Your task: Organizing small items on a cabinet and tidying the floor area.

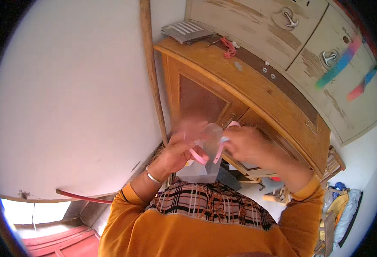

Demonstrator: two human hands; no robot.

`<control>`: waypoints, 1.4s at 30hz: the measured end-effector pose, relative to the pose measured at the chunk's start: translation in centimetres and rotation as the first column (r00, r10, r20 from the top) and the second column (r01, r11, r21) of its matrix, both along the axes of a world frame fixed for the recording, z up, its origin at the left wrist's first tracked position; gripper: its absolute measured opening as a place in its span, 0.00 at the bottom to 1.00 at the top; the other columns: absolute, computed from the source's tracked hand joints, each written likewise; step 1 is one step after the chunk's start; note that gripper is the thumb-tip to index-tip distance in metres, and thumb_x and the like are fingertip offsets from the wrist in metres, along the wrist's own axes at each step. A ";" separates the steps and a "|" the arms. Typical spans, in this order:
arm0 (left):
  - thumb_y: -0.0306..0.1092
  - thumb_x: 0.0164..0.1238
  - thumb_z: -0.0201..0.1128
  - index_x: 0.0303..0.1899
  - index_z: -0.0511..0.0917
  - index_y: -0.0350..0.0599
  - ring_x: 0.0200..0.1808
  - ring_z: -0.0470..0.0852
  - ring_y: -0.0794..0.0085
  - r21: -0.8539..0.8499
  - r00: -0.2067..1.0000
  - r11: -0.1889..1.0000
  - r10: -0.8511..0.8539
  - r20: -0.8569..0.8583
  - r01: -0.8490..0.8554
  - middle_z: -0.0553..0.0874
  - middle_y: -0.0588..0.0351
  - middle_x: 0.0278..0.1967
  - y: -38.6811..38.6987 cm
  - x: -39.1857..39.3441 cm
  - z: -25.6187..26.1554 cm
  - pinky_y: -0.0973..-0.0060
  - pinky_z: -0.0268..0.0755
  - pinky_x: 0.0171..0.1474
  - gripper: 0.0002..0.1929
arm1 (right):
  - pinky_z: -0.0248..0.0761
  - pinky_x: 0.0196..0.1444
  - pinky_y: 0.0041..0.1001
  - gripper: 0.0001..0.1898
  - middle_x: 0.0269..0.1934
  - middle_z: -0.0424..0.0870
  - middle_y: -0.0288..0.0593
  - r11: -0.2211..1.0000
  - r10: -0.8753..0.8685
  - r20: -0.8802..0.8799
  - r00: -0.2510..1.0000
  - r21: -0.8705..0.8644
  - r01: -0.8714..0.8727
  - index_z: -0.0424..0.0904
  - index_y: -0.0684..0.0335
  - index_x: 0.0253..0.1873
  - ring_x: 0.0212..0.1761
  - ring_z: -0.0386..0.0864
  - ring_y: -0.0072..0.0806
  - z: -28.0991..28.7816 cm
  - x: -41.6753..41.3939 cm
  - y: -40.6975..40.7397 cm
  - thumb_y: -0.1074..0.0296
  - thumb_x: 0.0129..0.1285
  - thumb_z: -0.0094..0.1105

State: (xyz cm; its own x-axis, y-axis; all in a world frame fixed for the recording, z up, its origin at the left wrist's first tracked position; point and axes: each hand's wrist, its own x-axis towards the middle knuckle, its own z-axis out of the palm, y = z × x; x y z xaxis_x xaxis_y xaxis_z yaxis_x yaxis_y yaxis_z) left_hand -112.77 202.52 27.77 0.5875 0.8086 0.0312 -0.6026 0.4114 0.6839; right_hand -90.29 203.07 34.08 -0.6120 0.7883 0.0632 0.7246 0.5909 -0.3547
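Both hands are raised before my body, with a translucent plastic bag or container [211,146] between them. My left hand [180,146], its upper fingers blurred and a bangle on the wrist, has a curved pink strip [198,156] at its thumb and seems to hold it. With bent fingers, my right hand [244,141] grips a second pink strip [219,153], which hangs down with a small dark hole near its end. Motion blurs this hand too. Whether the strips are joined to the clear plastic cannot be told.
Beyond my hands stands a wooden cabinet [201,64]; on top lie flat packages [188,31], red cord [229,48], small rings [268,73] and a wire hook [312,127]. A wooden pole [151,70] leans by the wall. Clothes [342,208] hang at right.
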 end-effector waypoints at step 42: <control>0.25 0.61 0.50 0.65 0.60 0.42 0.36 0.85 0.58 -0.133 0.981 0.976 0.161 -0.104 -0.174 0.76 0.45 0.52 -1.6 -4.3 -3.3 0.66 0.83 0.36 0.28 | 0.71 0.44 0.37 0.14 0.36 0.81 0.57 0.861 -0.309 -0.290 0.906 0.320 0.396 0.78 0.66 0.42 0.41 0.79 0.46 7.5 5.7 24.4 0.70 0.50 0.51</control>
State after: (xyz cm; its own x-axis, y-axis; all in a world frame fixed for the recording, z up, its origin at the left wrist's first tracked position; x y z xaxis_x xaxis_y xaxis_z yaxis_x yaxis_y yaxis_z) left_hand -117.06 200.96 24.47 0.4380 0.8883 -0.1381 -0.6083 0.4059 0.6821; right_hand -84.63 227.44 41.59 -0.2325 0.8422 0.4864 0.8372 0.4278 -0.3407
